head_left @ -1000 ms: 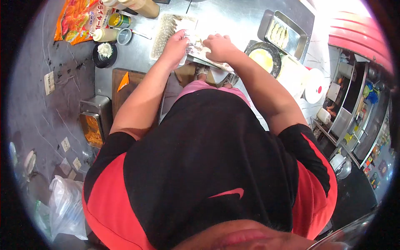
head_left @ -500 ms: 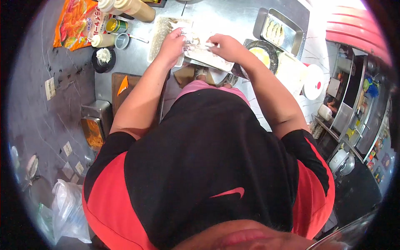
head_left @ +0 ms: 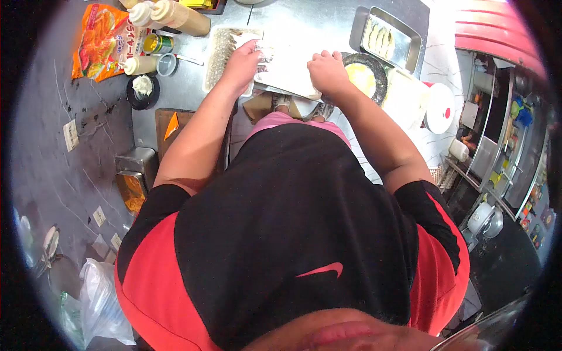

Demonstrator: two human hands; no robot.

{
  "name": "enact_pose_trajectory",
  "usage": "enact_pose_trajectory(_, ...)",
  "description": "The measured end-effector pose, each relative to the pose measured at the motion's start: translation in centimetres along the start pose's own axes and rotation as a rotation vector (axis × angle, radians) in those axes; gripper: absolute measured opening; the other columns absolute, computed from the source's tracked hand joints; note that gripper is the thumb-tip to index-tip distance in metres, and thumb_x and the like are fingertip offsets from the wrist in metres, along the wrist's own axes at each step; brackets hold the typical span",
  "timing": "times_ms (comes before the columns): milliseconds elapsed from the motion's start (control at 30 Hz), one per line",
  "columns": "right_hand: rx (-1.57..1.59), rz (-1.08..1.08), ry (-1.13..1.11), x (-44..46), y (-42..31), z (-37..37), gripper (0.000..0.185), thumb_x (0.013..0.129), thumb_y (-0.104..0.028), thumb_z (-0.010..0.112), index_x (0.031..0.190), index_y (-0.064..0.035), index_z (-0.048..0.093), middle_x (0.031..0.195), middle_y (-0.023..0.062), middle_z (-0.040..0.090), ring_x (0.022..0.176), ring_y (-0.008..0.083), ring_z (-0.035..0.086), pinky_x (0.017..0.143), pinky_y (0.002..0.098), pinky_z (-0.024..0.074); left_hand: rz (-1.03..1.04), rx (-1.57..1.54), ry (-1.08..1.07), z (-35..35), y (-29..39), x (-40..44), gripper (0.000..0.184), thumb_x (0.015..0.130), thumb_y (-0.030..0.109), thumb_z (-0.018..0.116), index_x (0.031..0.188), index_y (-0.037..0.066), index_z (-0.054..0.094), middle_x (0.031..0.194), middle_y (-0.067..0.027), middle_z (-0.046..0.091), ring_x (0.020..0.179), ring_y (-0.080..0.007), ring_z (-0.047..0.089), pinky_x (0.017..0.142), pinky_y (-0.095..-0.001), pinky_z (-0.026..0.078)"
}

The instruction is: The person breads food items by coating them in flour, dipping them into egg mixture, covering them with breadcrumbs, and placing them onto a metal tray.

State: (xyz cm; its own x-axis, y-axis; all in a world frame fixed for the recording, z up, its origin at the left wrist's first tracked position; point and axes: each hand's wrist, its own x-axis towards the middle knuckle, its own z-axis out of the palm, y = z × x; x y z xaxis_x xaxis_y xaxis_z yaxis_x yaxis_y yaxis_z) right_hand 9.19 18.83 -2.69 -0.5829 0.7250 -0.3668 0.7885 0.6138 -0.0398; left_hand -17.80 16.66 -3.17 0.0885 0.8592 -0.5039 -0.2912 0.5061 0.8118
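My left hand (head_left: 241, 69) is closed at the left edge of a white tray (head_left: 298, 86) that the light nearly washes out. Small grey-white pieces (head_left: 265, 58) show beside its fingertips; whether they are in its grip is unclear. Under and left of that hand lies a clear plastic tray (head_left: 213, 75) with a bumpy bottom and dark, thin items along its side. At the white tray's right edge is my right hand (head_left: 328, 73), its fingers curled and what they hold, if anything, hidden. A dark speckled bowl (head_left: 379, 88) of yellow liquid (head_left: 361, 79) sits just right of it.
A metal tray (head_left: 414, 50) at the back right holds several pale coated pieces (head_left: 381, 38). Squeeze bottles (head_left: 181, 17), an orange bag (head_left: 105, 44), an open can (head_left: 157, 43) and a black bowl (head_left: 153, 98) stand left. A white tub (head_left: 439, 108) is at the right.
My right hand has moved right, away from the left hand, to the bowl's side, and its fingers have curled in. My left hand stays nearly in place. The view has shifted slightly.
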Motion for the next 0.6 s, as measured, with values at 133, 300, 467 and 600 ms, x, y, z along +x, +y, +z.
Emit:
enact_pose_trajectory(133,0.104,0.078,0.015,0.2,0.0,-0.7,0.021,0.101,-0.017,0.058,0.111,-0.0129,0.076,0.108,0.0129,0.08,0.113,0.0338,0.073,0.101,0.0577,0.0478,-0.023,-0.023,0.004,0.1,0.6,-0.2,0.035,0.105,0.003,0.054,0.137,0.0,0.067,0.118,-0.0093,0.076,0.1,-0.0174,0.074,0.085,-0.0335,0.062)
enact_pose_trajectory(300,0.213,0.092,-0.014,0.2,0.7,-1.0,0.022,0.101,-0.022,0.058,0.112,-0.0114,0.075,0.103,0.0179,0.081,0.103,0.04,0.077,0.096,0.0632,0.0486,-0.057,0.118,0.014,-0.9,-0.3,0.3,0.031,0.105,0.004,0.054,0.132,0.001,0.07,0.116,-0.0075,0.076,0.099,-0.0172,0.073,0.087,-0.0337,0.06)
enact_pose_trajectory(467,0.253,0.146,0.004,0.0,0.9,-1.0,0.025,0.102,-0.023,0.061,0.119,-0.0115,0.075,0.101,0.0169,0.081,0.105,0.0397,0.077,0.1,0.0639,0.0461,-0.097,0.079,0.0,-1.2,-1.4,1.1,0.03,0.108,0.006,0.053,0.134,0.0,0.067,0.112,-0.0077,0.073,0.098,-0.018,0.07,0.086,-0.0342,0.059)
enact_pose_trajectory(600,0.27,0.13,0.042,-0.2,0.9,-1.5,0.021,0.098,-0.017,0.063,0.113,-0.012,0.077,0.099,0.0151,0.08,0.105,0.0385,0.076,0.095,0.0603,0.048,-0.009,0.017,-0.014,-0.3,-0.5,0.9,0.035,0.107,0.002,0.052,0.138,-0.001,0.066,0.118,-0.0102,0.076,0.102,-0.0182,0.073,0.089,-0.035,0.06)
